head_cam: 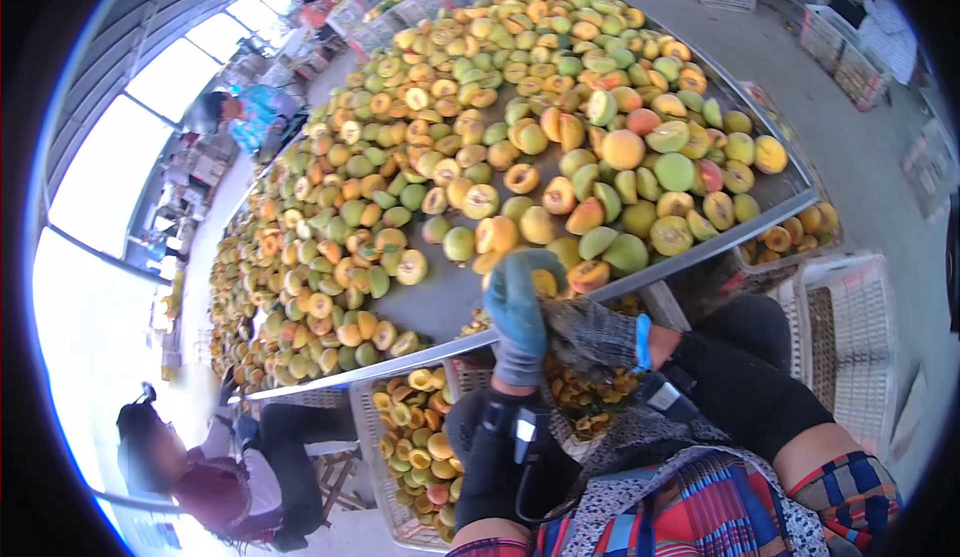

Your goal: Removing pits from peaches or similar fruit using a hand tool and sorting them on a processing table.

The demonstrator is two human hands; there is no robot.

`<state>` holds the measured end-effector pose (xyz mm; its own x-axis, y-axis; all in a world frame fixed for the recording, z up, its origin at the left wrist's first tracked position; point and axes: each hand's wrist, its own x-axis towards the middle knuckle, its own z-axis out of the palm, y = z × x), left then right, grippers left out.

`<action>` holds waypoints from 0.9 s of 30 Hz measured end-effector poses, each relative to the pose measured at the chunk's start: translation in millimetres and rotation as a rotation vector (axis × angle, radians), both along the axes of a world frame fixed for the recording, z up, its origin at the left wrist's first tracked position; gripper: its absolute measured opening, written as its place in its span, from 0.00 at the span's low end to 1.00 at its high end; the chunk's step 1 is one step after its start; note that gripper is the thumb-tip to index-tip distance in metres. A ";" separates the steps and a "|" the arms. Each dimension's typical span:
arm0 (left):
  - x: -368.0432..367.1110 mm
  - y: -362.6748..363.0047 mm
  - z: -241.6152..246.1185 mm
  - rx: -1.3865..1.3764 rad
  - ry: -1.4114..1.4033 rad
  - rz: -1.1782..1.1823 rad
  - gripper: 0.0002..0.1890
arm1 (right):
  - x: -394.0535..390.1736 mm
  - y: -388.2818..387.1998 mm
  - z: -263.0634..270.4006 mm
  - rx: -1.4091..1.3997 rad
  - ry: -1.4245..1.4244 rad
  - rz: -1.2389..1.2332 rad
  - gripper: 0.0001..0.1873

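Note:
At the near rim of the metal table my left hand (517, 317), in a blue-grey coated glove, has its fingers curled over. A yellow fruit piece (544, 283) shows right beside those fingers; whether they grip it I cannot tell. Close against it on the right is my right hand (592, 330), wearing a dirty grey knit glove with a blue band at the wrist. Its fingers are bent and blurred, and anything inside them is hidden. Halved peach-like stone fruit (480, 200) covers much of the table (427, 305) beyond. Below both hands, a container holds fruit scraps (589, 399).
A crate of fruit halves (416, 444) stands left of my legs; a white plastic crate (855, 347) stands at right. A raised metal rim (712, 242) borders the table. One co-worker (225, 474) sits at near left, another (255, 121) beyond the table's far left side.

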<state>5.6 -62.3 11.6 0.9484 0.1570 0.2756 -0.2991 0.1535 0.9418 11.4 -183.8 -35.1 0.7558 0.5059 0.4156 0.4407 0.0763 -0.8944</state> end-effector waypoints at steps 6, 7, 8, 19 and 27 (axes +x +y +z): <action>5.5 27.7 15.4 0.224 0.203 -0.325 0.29 | -11.0 -35.7 52.4 0.008 1.221 0.748 0.26; 7.3 27.4 13.1 0.177 0.165 -0.363 0.29 | -11.6 -35.8 48.4 0.034 1.264 0.775 0.26; 6.5 25.7 10.4 0.129 0.132 -0.407 0.29 | -11.9 -35.1 41.9 0.052 1.307 0.869 0.26; -37.4 125.2 12.7 -0.703 0.087 0.226 0.20 | -1.0 -28.1 -9.0 -1.056 -0.017 0.095 0.24; -221.3 252.3 -30.6 0.929 0.973 0.791 0.21 | -14.5 -33.4 8.3 -1.007 -0.033 0.147 0.24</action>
<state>-215.7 190.0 -19.0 0.5745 0.8132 -0.0928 0.7392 -0.4668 0.4855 -3.0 -217.3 -26.8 0.6536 0.7195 -0.2349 0.5135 -0.6496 -0.5607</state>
